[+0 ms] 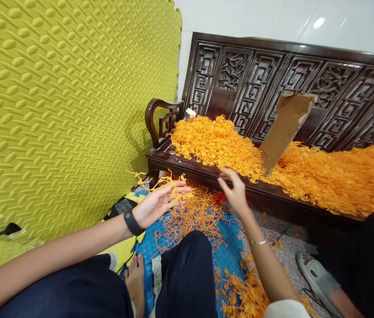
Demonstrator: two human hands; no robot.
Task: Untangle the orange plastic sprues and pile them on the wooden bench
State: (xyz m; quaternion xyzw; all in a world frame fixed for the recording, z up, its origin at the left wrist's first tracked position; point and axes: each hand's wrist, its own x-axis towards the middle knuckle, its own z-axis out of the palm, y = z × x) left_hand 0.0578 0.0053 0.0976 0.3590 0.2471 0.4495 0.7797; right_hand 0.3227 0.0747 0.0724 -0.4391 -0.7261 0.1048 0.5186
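Observation:
My left hand [160,202] is held palm up with fingers stretched out, and a loose tangle of orange plastic strands [170,185] lies across the fingers. My right hand [235,187] reaches toward the front edge of the dark wooden bench [206,174], fingers bent, thumb and fingertips close together; what they hold, if anything, I cannot make out. A big heap of orange plastic pieces [306,170] covers the bench seat. More orange strands [196,214] lie on the blue mat [229,256] below my hands.
A yellow-green foam mat [67,110] stands upright at the left. A torn cardboard piece [284,128] sticks up in the heap. My dark-trousered knees [187,274] are in front. Another person's leg and grey sandal [319,278] are at the right. A white wall is behind.

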